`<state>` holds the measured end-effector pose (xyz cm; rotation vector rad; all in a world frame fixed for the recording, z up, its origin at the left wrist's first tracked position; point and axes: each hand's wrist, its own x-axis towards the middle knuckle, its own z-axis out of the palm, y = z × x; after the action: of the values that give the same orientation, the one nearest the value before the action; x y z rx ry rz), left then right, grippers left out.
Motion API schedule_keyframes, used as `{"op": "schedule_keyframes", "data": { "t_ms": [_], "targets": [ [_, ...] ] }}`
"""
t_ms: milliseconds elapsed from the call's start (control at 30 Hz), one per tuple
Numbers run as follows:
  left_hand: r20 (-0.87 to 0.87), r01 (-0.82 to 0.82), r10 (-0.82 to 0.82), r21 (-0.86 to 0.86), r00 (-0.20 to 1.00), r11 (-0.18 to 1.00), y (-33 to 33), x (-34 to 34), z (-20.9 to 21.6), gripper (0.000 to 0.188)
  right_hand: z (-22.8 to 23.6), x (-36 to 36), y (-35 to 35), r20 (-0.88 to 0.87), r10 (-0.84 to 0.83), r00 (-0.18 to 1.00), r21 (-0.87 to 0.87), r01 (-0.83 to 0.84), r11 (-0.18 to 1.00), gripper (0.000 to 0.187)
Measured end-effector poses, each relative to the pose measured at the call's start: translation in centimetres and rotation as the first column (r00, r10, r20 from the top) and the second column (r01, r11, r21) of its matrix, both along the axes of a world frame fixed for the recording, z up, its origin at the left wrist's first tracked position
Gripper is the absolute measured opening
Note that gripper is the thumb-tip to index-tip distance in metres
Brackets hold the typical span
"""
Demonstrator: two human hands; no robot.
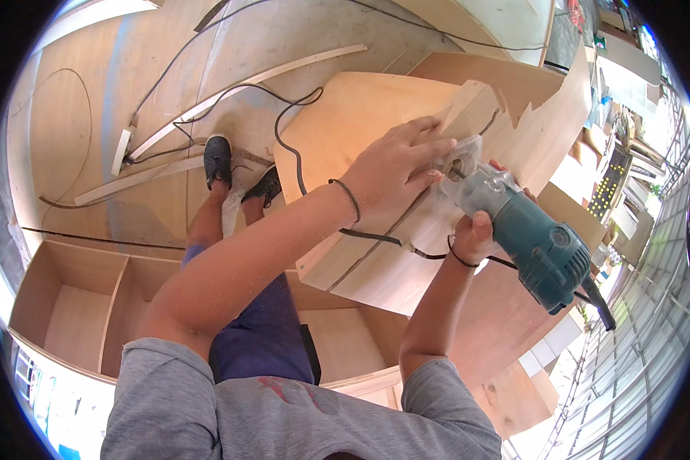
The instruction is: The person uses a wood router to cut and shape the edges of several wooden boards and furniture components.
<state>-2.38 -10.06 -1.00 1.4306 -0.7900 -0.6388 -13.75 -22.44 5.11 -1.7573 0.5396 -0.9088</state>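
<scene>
A teal trim router (pixel 530 230) with a clear plastic base lies tilted on a pale wooden board (pixel 376 264). My right hand (pixel 479 230) is wrapped round its body near the base. My left hand (pixel 399 165) reaches across from the left, its fingers and thumb against the clear base (pixel 446 195), gripping its edge. Dark narrow lines run along the board's face. The cutting bit is hidden by the base and my fingers. A black power cord (pixel 376 236) crosses the board beneath my arms.
An open wooden cabinet carcass (pixel 77 268) lies at the lower left. Thin wood strips (pixel 276 73) and looping cords lie on the floor beyond my shoes (pixel 218 157). A large plywood panel (pixel 368 107) adjoins the board. A metal mesh (pixel 644 299) stands at right, with stacked scraps.
</scene>
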Motion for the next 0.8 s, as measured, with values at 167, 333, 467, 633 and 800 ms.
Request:
{"op": "schedule_keyframes", "data": {
  "t_ms": [167,333,467,633,800],
  "targets": [
    [0.040,-0.020,0.020,0.008,0.999,1.000,-1.6,0.4,-0.1,0.042,0.0,0.5,-2.0,-0.017,0.040,0.999,-0.007,-0.040,0.999,0.093],
    [0.015,-0.014,0.013,0.050,1.000,0.999,-1.5,0.3,0.4,0.041,-0.3,0.1,-2.1,0.002,0.058,0.998,-0.001,-0.058,0.998,0.092],
    [0.020,-0.018,0.017,0.058,1.000,0.998,-1.3,0.6,0.7,0.043,-0.3,0.6,-2.0,0.032,0.072,0.997,0.026,-0.073,0.997,0.092],
    [0.041,-0.028,0.025,0.071,0.999,0.997,-1.3,0.6,0.9,0.044,-0.5,0.8,-2.1,0.059,0.061,0.996,0.014,-0.062,0.998,0.093],
    [0.056,-0.029,0.024,0.090,0.998,0.995,-1.5,0.7,1.0,0.042,-0.6,0.7,-2.7,0.047,0.074,0.996,-0.003,-0.074,0.997,0.094]
  ]
}}
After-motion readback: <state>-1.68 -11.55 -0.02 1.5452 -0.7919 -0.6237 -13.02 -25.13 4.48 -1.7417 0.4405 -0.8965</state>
